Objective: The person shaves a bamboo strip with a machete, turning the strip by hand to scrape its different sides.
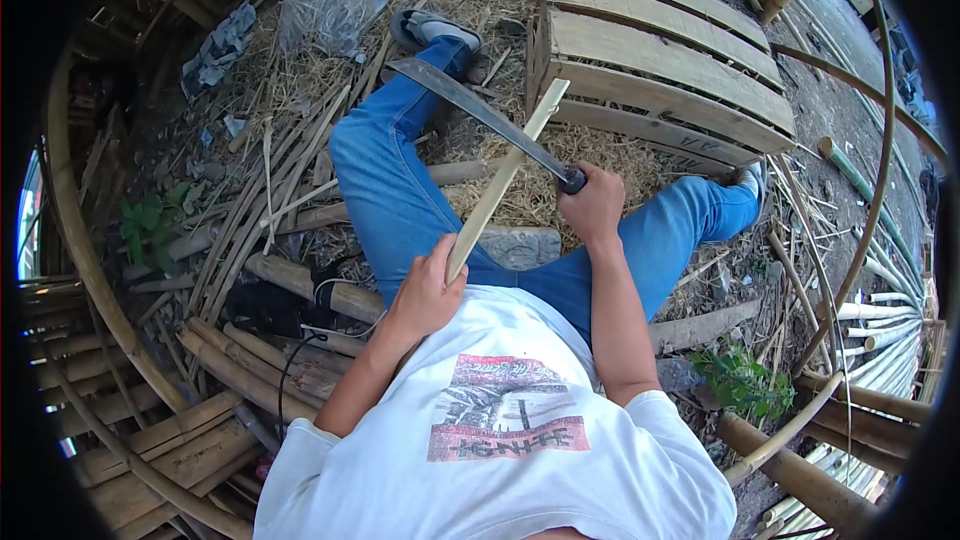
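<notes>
My left hand (428, 288) is closed around the lower end of a pale bamboo strip (490, 207), which slants up and away to the right in front of my lap. In my right hand (592, 204) is the dark handle of a machete (470, 105). Its long blade points up and to the left, crossing over the strip near the strip's upper part. Shavings or a small notch show at the strip's far end. Whether the blade's edge bites into the strip, I cannot tell. Both hands are between my spread knees.
A slatted wooden crate (660, 50) stands just beyond my right hand. Bamboo poles (290, 360) and thin strips lie at my left. Straw and shavings cover the ground, with a clear plastic bag (328, 18) at the far left. Cut bamboo (885, 325) is piled at the right.
</notes>
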The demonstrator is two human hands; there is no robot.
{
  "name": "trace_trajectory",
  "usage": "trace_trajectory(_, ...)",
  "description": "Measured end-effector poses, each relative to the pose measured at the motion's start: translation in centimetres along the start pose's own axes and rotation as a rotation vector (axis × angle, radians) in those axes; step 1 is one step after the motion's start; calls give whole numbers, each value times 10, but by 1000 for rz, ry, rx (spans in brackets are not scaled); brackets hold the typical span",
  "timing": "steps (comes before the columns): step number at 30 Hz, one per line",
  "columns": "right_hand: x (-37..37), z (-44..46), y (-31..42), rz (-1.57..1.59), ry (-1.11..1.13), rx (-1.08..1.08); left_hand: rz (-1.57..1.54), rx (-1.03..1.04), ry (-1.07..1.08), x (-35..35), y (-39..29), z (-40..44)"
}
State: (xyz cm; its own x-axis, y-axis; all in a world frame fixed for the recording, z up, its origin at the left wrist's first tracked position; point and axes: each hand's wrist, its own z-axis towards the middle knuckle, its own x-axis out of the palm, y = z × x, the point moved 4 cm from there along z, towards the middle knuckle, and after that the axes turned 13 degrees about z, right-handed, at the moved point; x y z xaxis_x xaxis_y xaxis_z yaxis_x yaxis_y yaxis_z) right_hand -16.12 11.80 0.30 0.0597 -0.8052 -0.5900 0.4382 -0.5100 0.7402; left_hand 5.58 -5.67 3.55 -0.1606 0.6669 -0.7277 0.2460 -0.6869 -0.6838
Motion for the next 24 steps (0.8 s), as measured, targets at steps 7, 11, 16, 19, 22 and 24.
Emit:
trace_trajectory(7,4,14,-2,-47,-7,32,-5,-34,109,-9,12,-20)
trace_trajectory(11,0,15,-4,-117,16,-29,24,-20,151,-12,14,-27)
trace_trajectory(16,6,22,0,-163,19,-85,-3,-52,126,-9,16,-28)
trace_trajectory(19,12,26,0,-157,42,-75,3,-70,106,-11,15,-27)
trace_trajectory(22,13,35,-1,-177,67,-73,14,-72,88,-7,19,-23)
trace_trajectory(24,14,39,-2,-167,80,-80,11,-83,97,-8,20,-20)
